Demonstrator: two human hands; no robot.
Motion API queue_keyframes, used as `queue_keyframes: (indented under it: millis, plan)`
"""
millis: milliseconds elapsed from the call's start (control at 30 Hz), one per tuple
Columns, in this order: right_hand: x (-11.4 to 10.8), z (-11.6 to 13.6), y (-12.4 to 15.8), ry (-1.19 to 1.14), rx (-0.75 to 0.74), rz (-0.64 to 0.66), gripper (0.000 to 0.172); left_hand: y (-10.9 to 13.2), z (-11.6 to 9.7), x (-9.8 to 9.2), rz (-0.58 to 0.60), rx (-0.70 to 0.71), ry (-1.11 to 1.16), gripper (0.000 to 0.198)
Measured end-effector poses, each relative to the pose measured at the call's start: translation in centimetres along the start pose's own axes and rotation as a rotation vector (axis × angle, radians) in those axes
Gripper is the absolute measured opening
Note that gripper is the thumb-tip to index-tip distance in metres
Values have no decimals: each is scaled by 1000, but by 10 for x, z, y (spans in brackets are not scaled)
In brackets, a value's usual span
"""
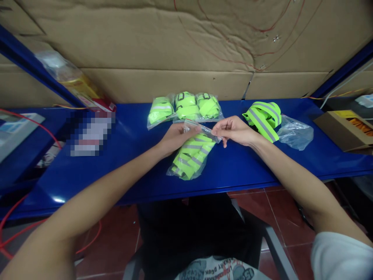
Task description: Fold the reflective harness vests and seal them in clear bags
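A clear zip bag (190,157) holding a folded neon-green strap with grey stripes lies near the front edge of the blue table. My left hand (176,136) grips the left part of its top edge. At the right end of that edge, my right hand (231,130) pinches the plastic between thumb and fingers. Behind it stand bagged green straps (160,111), (197,106) in a row; black buckles show on some. To the right of my right hand lies a loose green strap (264,118), touching an unfilled clear bag (295,132).
A cardboard box (344,130) with orange items sits at the right end of the blue table (140,163). At the back left are a bottle in plastic (68,74) and a blurred patch. Cardboard (175,83) lines the back; red cables run at left.
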State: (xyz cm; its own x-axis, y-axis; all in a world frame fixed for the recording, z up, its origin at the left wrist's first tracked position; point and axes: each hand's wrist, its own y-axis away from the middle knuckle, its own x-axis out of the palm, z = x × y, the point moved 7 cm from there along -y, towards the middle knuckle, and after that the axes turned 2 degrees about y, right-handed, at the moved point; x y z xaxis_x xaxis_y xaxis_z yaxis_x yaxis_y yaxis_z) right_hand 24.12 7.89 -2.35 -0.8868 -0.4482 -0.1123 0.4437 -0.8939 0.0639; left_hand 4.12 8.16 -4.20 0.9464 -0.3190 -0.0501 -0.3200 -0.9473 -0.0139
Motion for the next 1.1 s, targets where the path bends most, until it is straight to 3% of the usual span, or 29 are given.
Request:
queue_keyframes:
  millis: [167, 467, 700, 867, 967, 1100]
  plan:
    - [3, 0, 2, -2, -5, -7, 46, 1, 5, 0, -2, -13, 33, 45]
    - [13, -3, 2, -21, 11, 62, 44, 1, 12, 7, 135, -132, 101, 40]
    - [17, -9, 2, -32, 31, 54, 42, 4, 4, 12, 180, -53, 17, 39]
    - [20, -2, 3, -28, -43, 58, 40, 1, 8, 8, 82, -30, 28, 37]
    - [18, -3, 2, -16, -27, 39, 41, 0, 3, 0, -17, 62, -13, 41]
    - [18, -5, 2, 9, -10, 17, 43, 1, -5, -1, -17, 161, -49, 43]
